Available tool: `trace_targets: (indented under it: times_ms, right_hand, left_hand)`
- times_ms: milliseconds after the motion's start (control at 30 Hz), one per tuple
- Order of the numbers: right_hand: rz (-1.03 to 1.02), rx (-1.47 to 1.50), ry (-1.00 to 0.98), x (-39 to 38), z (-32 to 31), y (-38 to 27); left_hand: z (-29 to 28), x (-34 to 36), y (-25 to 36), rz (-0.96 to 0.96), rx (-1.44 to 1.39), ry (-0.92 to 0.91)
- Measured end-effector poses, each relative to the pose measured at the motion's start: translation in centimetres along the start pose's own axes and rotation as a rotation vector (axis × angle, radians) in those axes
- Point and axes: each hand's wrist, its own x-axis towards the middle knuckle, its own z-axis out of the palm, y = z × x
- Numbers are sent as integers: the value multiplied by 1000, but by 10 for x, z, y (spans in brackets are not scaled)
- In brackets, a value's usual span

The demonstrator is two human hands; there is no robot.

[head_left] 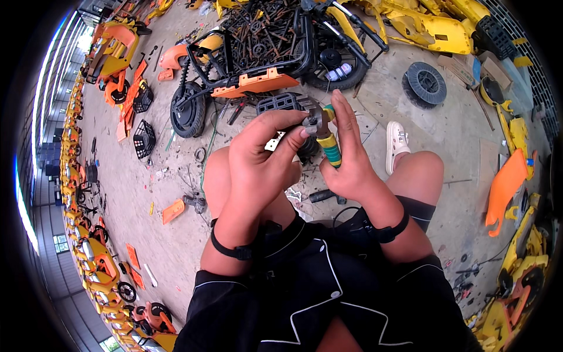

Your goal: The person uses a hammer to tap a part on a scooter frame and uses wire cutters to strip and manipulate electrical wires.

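In front of my knees, my right hand (353, 164) is closed around pliers (330, 151) with green and yellow grips. The jaws point up and to the left, toward my other hand. My left hand (258, 149) pinches a small dark metal piece (311, 121) between thumb and fingertips, right at the jaws. Fingers partly cover this piece, so its exact kind is unclear. Just beyond both hands stands a stripped scooter frame (202, 79) with an orange panel (258, 84) along its near side. A black plastic basket (275, 101) sits behind my left fingers.
Rusty metal parts (258, 29) are heaped in the frame. A power tool (322, 196) lies between my legs. A grey wheel-like spool (424, 85) stands at far right, near yellow body panels (431, 32). Orange-yellow scooters (97, 258) line the left. An orange panel (508, 188) lies right.
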Motion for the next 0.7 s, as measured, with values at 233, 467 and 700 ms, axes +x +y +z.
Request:
trace_targets:
  times_ms: [233, 467, 700]
  right_hand:
    - [-13, -50, 18, -1, -2, -1]
    - [-17, -79, 29, -3, -1, -3]
    - [-101, -93, 34, -2, -1, 2]
  left_hand:
    - [-3, 2, -8, 144, 187, 34]
    - [0, 1, -5, 79, 61, 28]
    - [2, 0, -4, 95, 86, 34]
